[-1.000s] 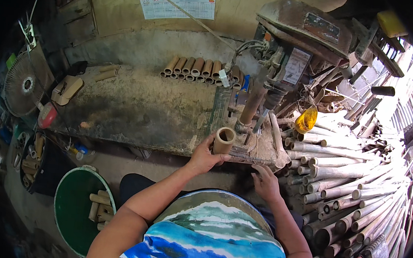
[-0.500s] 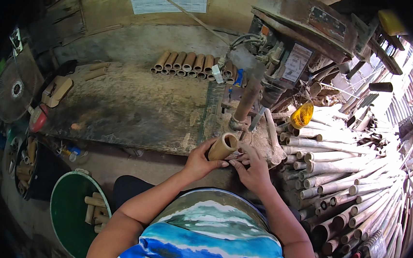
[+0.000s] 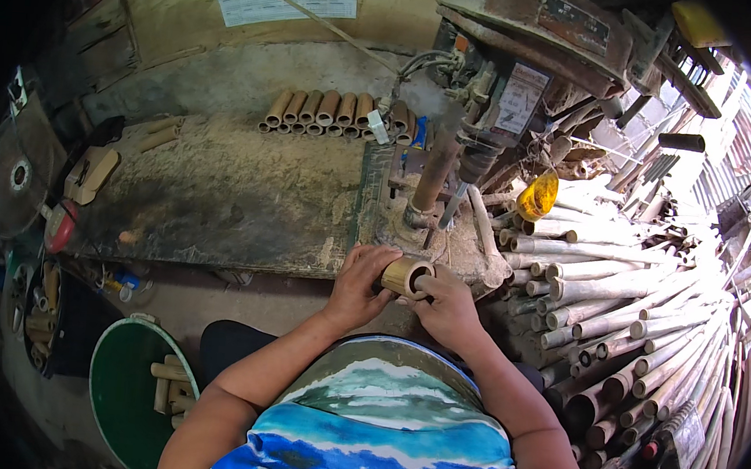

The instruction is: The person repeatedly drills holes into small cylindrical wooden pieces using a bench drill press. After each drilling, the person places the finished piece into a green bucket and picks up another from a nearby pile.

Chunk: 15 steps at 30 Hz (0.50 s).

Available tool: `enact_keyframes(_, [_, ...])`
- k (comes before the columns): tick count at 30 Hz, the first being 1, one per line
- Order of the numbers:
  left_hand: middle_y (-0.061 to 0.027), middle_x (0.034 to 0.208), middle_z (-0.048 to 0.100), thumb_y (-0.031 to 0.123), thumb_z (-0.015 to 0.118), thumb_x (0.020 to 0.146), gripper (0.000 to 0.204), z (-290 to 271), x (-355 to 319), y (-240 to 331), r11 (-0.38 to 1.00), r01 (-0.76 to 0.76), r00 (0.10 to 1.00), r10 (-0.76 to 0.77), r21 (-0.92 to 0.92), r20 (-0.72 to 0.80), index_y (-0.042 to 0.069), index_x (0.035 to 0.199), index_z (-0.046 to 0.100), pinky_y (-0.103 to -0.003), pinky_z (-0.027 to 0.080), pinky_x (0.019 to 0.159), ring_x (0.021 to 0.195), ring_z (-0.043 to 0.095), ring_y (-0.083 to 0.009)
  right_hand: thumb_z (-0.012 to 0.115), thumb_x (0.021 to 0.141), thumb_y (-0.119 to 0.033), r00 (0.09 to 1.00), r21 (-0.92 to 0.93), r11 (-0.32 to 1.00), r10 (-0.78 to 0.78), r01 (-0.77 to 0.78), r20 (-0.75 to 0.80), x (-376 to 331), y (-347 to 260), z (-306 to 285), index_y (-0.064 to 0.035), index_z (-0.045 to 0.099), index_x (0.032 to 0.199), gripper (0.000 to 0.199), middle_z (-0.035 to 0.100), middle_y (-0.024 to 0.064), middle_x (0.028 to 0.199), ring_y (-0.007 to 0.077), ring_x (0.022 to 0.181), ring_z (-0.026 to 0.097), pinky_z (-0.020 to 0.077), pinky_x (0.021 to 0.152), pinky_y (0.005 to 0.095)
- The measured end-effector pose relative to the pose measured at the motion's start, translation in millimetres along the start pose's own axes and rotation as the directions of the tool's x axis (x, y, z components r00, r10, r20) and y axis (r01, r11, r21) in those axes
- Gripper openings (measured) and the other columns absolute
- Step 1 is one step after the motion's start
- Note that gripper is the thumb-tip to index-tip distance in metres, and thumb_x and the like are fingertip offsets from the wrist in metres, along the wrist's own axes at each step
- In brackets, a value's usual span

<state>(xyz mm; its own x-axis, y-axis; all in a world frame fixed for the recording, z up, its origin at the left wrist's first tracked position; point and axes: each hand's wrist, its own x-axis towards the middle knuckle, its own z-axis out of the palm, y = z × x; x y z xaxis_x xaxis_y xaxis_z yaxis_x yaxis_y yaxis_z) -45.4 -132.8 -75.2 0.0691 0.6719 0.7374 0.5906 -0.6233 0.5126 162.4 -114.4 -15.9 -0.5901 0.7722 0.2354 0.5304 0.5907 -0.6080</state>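
A short cut bamboo tube (image 3: 399,276) is held in front of my body, just off the bench edge. It lies almost sideways, with its open end toward the right. My left hand (image 3: 358,282) wraps round its left end. At the open end, my right hand (image 3: 452,309) grips the rim, and a finger or a small pale piece reaches into the opening; which one, I cannot tell. Just beyond the tube stands a drill press (image 3: 532,35), its spindle and bit (image 3: 455,204) pointing down over the dusty work table.
Short bamboo tubes (image 3: 327,107) are stacked at the back of the wooden bench (image 3: 237,197). On the right lies a large pile of long bamboo poles (image 3: 618,289). A green bin (image 3: 105,363) with cut pieces stands lower left, near a fan (image 3: 20,175).
The tube has turned from upright-tilted to nearly sideways. My right hand has moved in against its open end, with something now inside the opening. The view has shifted slightly.
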Motion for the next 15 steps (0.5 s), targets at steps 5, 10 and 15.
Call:
enact_keyframes(5, [-0.0107, 0.129, 0.064, 0.009, 0.087, 0.069, 0.070, -1.4, -0.9, -2.6, 0.998, 0.051, 0.999, -0.051, -0.021, -0.006, 0.012, 0.134, 0.058, -0.047, 0.043, 0.108, 0.120, 0.059, -0.0348, 0.085, 0.078, -0.006, 0.950, 0.015, 0.985, -0.162, 0.172, -0.268, -5.0, -6.7, -3.4, -0.0049, 0.058, 0.102, 0.036, 0.066, 0.0181, 0.113, 0.0343, 0.100, 0.067, 0.0550, 0.085, 0.0386])
enact_keyframes(10, [-0.0127, 0.128, 0.062, 0.015, 0.086, 0.081, 0.066, 14.4, -14.5, -17.0, 0.947, 0.258, 0.965, -0.260, -0.192, 0.017, 0.011, 0.138, 0.053, -0.039, 0.055, 0.092, 0.111, 0.064, -0.0267, 0.080, 0.086, -0.001, 0.887, 0.308, 0.905, -0.139, 0.295, -0.440, -0.8, -1.5, 5.7, -0.0032, 0.042, 0.114, 0.048, 0.058, 0.0205, 0.130, 0.0246, 0.101, 0.070, 0.0580, 0.084, 0.0331])
enact_keyframes(15, [-0.0095, 0.114, 0.063, 0.018, 0.078, 0.092, 0.058, 20.1, -24.3, -51.2, 0.435, 0.621, 0.670, -0.726, -0.652, 0.155, 0.006, 0.139, 0.046, -0.034, 0.060, 0.072, 0.092, 0.067, -0.0203, 0.074, 0.088, 0.005, 0.783, 0.056, 0.939, -0.248, 0.338, -0.570, 2.4, 2.4, -30.2, 0.0021, 0.042, 0.131, 0.054, 0.056, 0.0201, 0.132, 0.0217, 0.109, 0.067, 0.0573, 0.093, 0.0319])
